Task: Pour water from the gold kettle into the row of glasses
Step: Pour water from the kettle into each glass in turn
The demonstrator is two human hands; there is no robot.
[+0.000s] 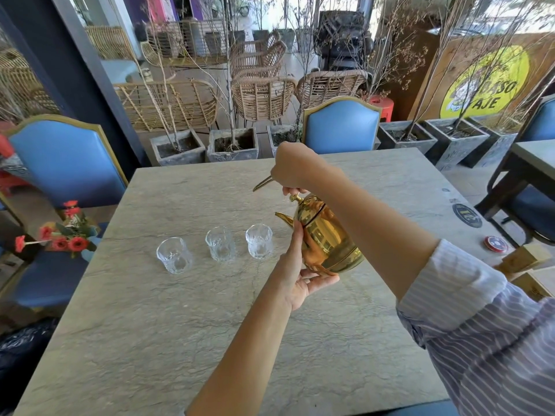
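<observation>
The gold kettle (329, 238) hangs above the stone table (210, 325), tilted left, its spout (283, 218) pointing toward the nearest glass. My right hand (295, 169) grips the kettle's handle from above. My left hand (297, 274) cups the kettle's lower left side and base. Three clear cut glasses stand in a row left of the kettle: the left glass (174, 255), the middle glass (220, 243) and the right glass (259, 241). No stream of water is visible from the spout. Whether the glasses hold water I cannot tell.
A small vase of red flowers (67, 235) sits at the table's left edge. A round red-rimmed coaster (495, 244) and a dark round sticker (467, 215) lie at the right edge. Blue chairs (341, 127) surround the table; grey planters stand behind.
</observation>
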